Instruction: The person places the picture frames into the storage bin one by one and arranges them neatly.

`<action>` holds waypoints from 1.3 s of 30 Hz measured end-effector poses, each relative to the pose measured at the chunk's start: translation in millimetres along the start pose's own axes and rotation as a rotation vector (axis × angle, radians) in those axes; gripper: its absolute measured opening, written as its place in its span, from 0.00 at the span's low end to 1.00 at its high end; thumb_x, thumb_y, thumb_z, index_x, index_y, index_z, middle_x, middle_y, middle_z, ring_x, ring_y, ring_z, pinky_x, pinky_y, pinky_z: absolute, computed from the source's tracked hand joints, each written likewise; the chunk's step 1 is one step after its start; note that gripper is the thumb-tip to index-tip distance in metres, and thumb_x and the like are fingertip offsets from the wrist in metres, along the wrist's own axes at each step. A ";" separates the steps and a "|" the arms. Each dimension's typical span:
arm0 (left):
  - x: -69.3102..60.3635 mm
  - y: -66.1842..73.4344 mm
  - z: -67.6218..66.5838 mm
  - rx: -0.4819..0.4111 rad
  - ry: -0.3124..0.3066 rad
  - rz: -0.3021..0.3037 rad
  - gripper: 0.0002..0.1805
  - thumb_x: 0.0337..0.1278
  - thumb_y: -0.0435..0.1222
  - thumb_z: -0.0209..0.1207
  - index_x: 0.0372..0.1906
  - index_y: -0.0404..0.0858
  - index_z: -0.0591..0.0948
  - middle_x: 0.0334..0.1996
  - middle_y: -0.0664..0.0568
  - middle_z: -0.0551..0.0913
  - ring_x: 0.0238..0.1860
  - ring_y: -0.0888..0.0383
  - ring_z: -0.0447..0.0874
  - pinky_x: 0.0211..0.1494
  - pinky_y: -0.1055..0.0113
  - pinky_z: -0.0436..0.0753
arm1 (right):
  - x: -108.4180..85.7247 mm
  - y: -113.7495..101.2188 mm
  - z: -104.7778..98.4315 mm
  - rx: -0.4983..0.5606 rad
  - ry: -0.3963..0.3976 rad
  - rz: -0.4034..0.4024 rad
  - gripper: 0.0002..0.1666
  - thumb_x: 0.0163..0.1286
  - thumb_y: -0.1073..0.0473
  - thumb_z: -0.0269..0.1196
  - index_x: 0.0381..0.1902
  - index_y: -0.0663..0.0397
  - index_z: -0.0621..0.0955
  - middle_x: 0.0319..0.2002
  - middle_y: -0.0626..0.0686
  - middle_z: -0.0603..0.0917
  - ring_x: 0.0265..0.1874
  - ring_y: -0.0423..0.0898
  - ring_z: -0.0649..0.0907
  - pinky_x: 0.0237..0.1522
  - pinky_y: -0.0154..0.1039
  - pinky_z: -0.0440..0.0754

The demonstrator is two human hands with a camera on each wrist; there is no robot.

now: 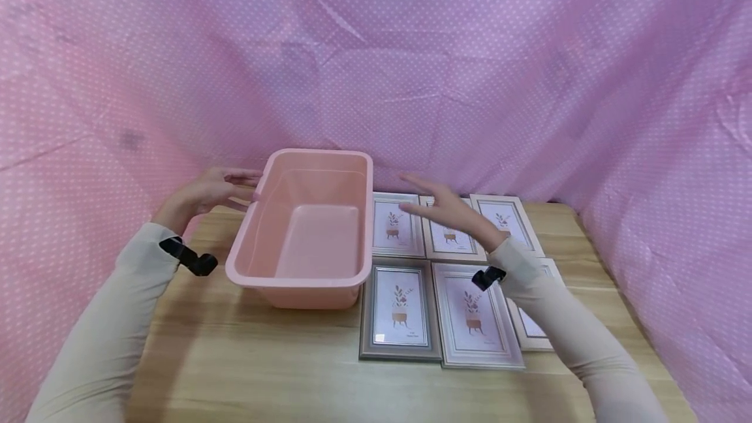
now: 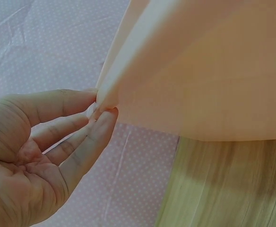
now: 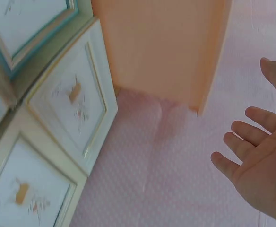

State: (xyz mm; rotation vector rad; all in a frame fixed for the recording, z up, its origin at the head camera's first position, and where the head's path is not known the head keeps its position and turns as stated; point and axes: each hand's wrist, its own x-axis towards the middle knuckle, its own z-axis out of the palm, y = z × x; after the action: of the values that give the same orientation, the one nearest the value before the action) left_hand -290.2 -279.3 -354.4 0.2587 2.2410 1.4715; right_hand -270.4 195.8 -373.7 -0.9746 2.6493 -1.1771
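A deep pink plastic basin [image 1: 298, 282] with a rounded rim stands left of the picture frames, its inside bare. My left hand [image 1: 211, 192] is at the basin's left rim. In the left wrist view the thumb and fingers [image 2: 83, 158] pinch the edge of the basin [image 2: 199, 80]. Apart from the basin, my right hand [image 1: 449, 209] hovers over the back row of frames. Its fingers are spread and it holds nothing, as the right wrist view also shows the hand [image 3: 265, 163] away from the basin wall [image 3: 159, 47].
Several picture frames with plant prints lie in two rows to the right, including a grey-brown frame [image 1: 399, 352] and a silvery frame [image 1: 478, 359] in front. The wooden table [image 1: 264, 371] extends toward me. Pink dotted cloth [image 1: 411, 83] hangs behind and on both sides.
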 end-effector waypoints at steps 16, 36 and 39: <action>-3.4 4.2 -6.7 0.047 0.007 -0.007 0.41 0.69 0.31 0.61 0.80 0.31 0.55 0.76 0.28 0.60 0.46 0.72 0.84 0.53 0.64 0.90 | -67.3 95.0 -107.4 -0.043 0.201 0.262 0.34 0.72 0.65 0.64 0.72 0.70 0.68 0.64 0.75 0.76 0.58 0.60 0.82 0.63 0.41 0.84; 3.5 6.3 -3.8 0.093 -0.035 -0.062 0.42 0.69 0.33 0.62 0.80 0.32 0.54 0.76 0.29 0.59 0.47 0.73 0.83 0.56 0.61 0.90 | -135.2 189.8 -132.1 0.033 0.196 0.610 0.36 0.74 0.59 0.64 0.72 0.73 0.66 0.64 0.78 0.74 0.39 0.25 0.78 0.46 0.34 0.87; 3.4 7.2 -4.4 0.102 -0.036 -0.058 0.42 0.69 0.33 0.61 0.80 0.31 0.54 0.76 0.29 0.59 0.46 0.73 0.83 0.56 0.61 0.90 | -138.7 199.6 -130.5 0.056 0.219 0.621 0.34 0.74 0.63 0.63 0.70 0.76 0.67 0.61 0.78 0.76 0.36 0.27 0.81 0.47 0.41 0.89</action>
State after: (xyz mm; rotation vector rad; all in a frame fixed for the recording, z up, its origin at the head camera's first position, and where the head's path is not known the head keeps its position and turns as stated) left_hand -295.9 -278.5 -347.3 0.2480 2.2784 1.3143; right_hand -305.2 460.2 -444.4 0.0158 2.7335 -1.2295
